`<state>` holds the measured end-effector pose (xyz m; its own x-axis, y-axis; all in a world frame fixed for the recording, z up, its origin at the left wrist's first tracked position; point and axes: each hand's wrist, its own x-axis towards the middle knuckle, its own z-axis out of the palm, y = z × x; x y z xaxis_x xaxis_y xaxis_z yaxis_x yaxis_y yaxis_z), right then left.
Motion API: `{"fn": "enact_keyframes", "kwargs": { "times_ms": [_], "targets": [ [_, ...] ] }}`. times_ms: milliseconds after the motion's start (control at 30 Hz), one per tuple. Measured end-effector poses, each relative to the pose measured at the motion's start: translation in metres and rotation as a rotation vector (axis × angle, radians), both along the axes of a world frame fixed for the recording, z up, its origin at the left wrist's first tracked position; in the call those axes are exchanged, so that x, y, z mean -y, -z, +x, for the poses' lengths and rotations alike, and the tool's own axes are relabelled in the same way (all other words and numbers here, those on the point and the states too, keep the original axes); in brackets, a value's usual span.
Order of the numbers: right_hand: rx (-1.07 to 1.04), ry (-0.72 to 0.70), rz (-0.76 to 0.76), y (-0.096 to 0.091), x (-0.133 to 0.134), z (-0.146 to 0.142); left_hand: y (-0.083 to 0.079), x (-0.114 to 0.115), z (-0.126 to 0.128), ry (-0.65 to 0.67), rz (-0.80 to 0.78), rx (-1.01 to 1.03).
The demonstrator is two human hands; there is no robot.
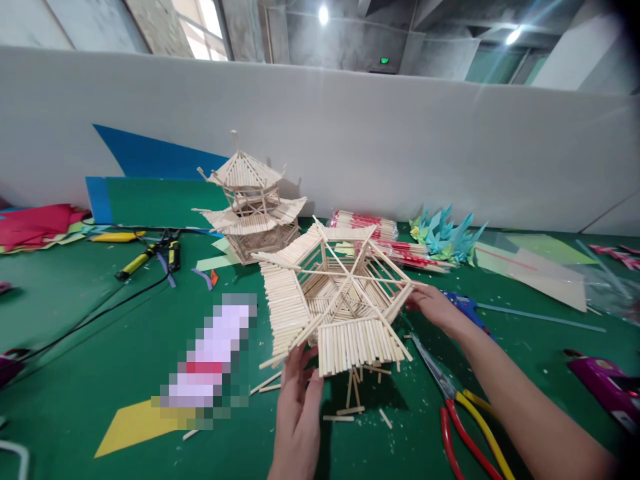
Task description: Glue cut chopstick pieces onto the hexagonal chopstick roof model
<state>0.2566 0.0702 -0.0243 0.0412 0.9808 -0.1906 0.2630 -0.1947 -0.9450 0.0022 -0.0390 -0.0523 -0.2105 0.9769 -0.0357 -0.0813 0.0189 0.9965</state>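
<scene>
A six-sided roof frame of thin wooden sticks (pixel 333 297) is tilted up over the green table (pixel 75 347). My left hand (pixel 299 393) grips its near edge from below, fingers closed on the sticks. My right hand (pixel 433 308) holds the right corner of the same frame. Loose sticks (pixel 350 413) lie under the frame. A finished two-tier stick pagoda (pixel 249 207) stands behind it.
Red and yellow handled pliers (pixel 463 420) and a blue glue gun (pixel 467 308) lie by my right arm. Packs of sticks (pixel 373 230), teal folded paper (pixel 443 237), a yellow tool (pixel 145 257) with black cables, coloured paper sheets, and a white wall behind.
</scene>
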Motion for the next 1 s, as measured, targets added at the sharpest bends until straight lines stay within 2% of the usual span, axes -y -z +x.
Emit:
{"fn": "enact_keyframes", "kwargs": {
  "times_ms": [133,267,400,533,667,833,900,1000],
  "targets": [
    [0.105,0.099,0.090,-0.016,0.033,0.014,-0.012,0.011,-0.013,-0.010,-0.019,-0.073],
    [0.223,0.205,0.164,-0.021,0.084,0.017,-0.015,0.024,-0.037,0.058,0.097,-0.298],
    [0.299,0.251,0.136,-0.010,0.137,-0.001,-0.013,0.033,-0.054,0.173,0.202,-0.560],
    [0.324,0.224,0.111,0.005,0.170,-0.038,-0.012,0.034,-0.053,0.297,0.322,-0.779],
    [0.413,0.066,0.211,0.016,0.178,-0.074,-0.015,0.035,-0.038,0.424,0.462,-0.944],
    [0.502,0.021,0.304,0.029,0.173,-0.093,-0.014,0.031,-0.020,0.570,0.579,-1.027],
    [0.525,0.027,0.346,0.035,0.170,-0.095,-0.010,0.027,-0.017,0.551,0.634,-1.051],
    [0.548,0.052,0.386,0.040,0.166,-0.096,-0.004,0.020,-0.018,0.418,0.738,-1.058]
  ]
}}
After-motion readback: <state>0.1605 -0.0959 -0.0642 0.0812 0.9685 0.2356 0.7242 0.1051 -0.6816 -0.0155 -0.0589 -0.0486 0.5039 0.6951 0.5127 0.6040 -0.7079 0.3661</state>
